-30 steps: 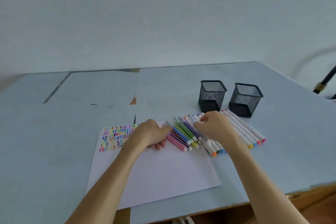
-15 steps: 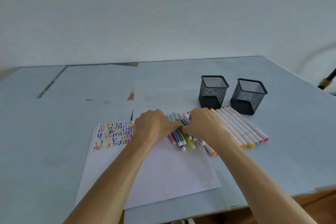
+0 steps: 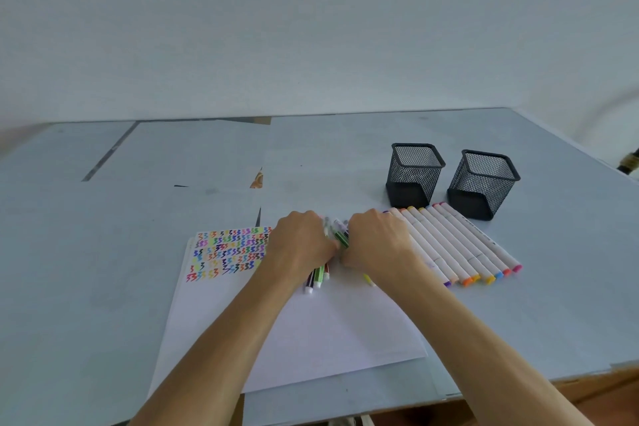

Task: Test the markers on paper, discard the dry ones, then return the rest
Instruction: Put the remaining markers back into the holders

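A bundle of thin markers (image 3: 320,278) sits just below the middle of the frame, gathered between both hands on the upper edge of the paper (image 3: 311,332). Their lower ends, with white, green and dark tips, stick out under the left hand (image 3: 301,240), and a few upper ends, one green, show in the narrow gap between the two hands. The left hand lies knuckles up, fingers curled down and inward round the left side of the bundle. The right hand (image 3: 378,239) mirrors it, knuckles up, fingers curled in against the right side of the same bundle, with a yellow tip (image 3: 368,278) peeping out below its wrist. Both forearms run in from the bottom of the frame and converge on the markers, so the hands sit almost touching.

To the right of the right hand, a row of thick white markers (image 3: 460,245) lies side by side on the worktop (image 3: 103,252), slanting from upper left to lower right, their coloured caps toward the lower right. The nearest of them is partly under the right hand.

The paper's upper left corner carries rows of coloured squiggles (image 3: 228,251). Right of centre, beyond the white markers, two black mesh pen cups (image 3: 415,173) stand upright next to each other, the right one touching the top of the row
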